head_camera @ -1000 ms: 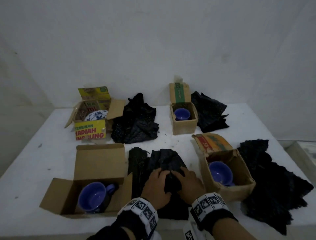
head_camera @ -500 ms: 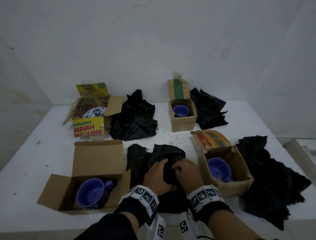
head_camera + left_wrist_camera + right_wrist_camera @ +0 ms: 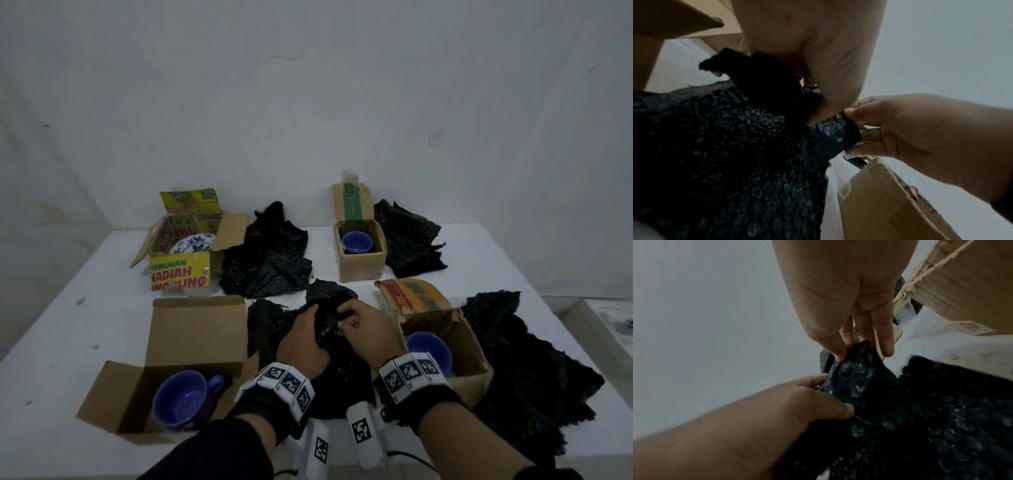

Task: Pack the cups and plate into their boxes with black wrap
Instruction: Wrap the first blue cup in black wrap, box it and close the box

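Observation:
A sheet of black bubble wrap (image 3: 339,373) lies at the near centre of the white table (image 3: 61,335), with its far edge bunched up. My left hand (image 3: 317,313) and my right hand (image 3: 344,320) both pinch that bunched edge, close together. In the left wrist view the left hand (image 3: 818,110) grips the wrap (image 3: 725,146) and the right hand (image 3: 855,129) pinches its corner. The right wrist view shows the right hand (image 3: 859,352) and the left hand (image 3: 830,389) on the wrap (image 3: 920,418). A blue mug (image 3: 185,401) sits in the open near-left box (image 3: 191,329).
A blue cup (image 3: 428,349) sits in the near-right box (image 3: 472,359), another cup (image 3: 356,241) in the far-right box (image 3: 359,270). A patterned plate (image 3: 193,243) is in the yellow far-left box (image 3: 180,277). More black wrap lies at far centre (image 3: 270,260), far right (image 3: 407,246) and near right (image 3: 524,359).
Both hands have gathered the wrap's edge and raised it off the table, moving slightly away from me. The boxes and cups have not moved.

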`<state>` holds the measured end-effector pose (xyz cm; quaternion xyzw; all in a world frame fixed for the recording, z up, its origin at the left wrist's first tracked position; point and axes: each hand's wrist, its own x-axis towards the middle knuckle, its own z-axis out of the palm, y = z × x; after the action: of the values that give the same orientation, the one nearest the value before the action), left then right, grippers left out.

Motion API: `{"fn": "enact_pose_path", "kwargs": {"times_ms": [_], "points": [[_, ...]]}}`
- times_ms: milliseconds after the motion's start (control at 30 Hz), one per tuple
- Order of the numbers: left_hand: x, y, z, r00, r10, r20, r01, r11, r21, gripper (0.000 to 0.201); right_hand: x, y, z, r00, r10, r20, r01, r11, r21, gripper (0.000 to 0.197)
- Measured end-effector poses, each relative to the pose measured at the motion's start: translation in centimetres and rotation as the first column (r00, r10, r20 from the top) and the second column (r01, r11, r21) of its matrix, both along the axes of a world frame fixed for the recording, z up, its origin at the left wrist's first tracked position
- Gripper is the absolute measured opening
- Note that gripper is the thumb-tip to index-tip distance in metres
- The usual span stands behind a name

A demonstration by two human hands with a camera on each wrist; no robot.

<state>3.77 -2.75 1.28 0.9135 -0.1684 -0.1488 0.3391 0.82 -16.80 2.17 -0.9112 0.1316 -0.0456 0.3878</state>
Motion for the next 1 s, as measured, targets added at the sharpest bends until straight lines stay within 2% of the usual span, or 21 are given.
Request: {"fn": "enact_pose_path", "kwargs": {"times_ms": [100,200,267,333,400,467,533,633,700,833,933,1000], "points": [[0.3,0.2,-0.2,1.0,-0.012,-0.02,0.012,1.0,0.004,0.074,0.1,-0.2,-0.5,0.999,0.024,-0.029,-0.029,0.985,-0.167,0.019],[0.6,0.4,0.2,1.0,-0.004,-0.015,0.003,0.999,-0.053,0.074,0.4,-0.5,-0.5,0.997,0.08,-0.013,-0.08,0.953,-0.292,0.021],[0.7,0.4,1.3,1.0,-0.007,0.015,0.009,0.994,-0.11,0.069,0.5,-0.8,-0.2,0.989,0.131,0.065,-0.097,0.923,-0.372,0.034],[1.1,0.4,2.6,1.0,-0.015,0.025,0.019,0.986,-0.164,0.063,0.6,-1.3,0.6,0.968,0.208,0.138,-0.133,0.899,-0.418,0.057],[1.5,0.6,4.1,0.999,-0.05,0.016,0.053,0.974,-0.22,0.056,0.6,-1.4,1.8,0.944,0.299,0.144,-0.185,0.835,-0.518,0.07],[2.0,1.0,5.4,0.997,-0.077,0.017,0.079,0.961,-0.266,0.046,0.8,-1.4,3.4,0.926,0.349,0.145,-0.2,0.778,-0.595,0.068],[2.6,1.7,6.8,0.997,-0.076,0.027,0.08,0.945,-0.316,0.037,1.2,-1.1,5.4,0.917,0.37,0.151,-0.204,0.757,-0.621,0.051],[3.1,3.0,9.2,0.996,-0.088,0.022,0.089,0.905,-0.417,0.032,1.6,0.0,8.0,0.901,0.392,0.184,-0.238,0.803,-0.547,0.025],[2.8,4.3,11.1,0.994,-0.104,0.025,0.104,0.887,-0.45,0.032,1.8,1.1,9.3,0.871,0.418,0.259,-0.275,0.85,-0.449,0.017],[2.2,8.0,13.8,0.998,-0.046,0.033,0.056,0.89,-0.453,0.033,2.2,3.7,10.9,0.842,0.414,0.345,-0.393,0.91,-0.134,0.024],[1.6,11.7,14.3,0.992,-0.083,0.097,0.113,0.924,-0.364,0.041,2.7,6.1,11.3,0.838,0.339,0.427,-0.385,0.922,0.024,0.024],[1.3,14.1,14.1,0.984,-0.104,0.148,0.142,0.95,-0.279,0.046,2.9,8.1,11.1,0.856,0.315,0.409,-0.389,0.915,0.11,0.022]]}}
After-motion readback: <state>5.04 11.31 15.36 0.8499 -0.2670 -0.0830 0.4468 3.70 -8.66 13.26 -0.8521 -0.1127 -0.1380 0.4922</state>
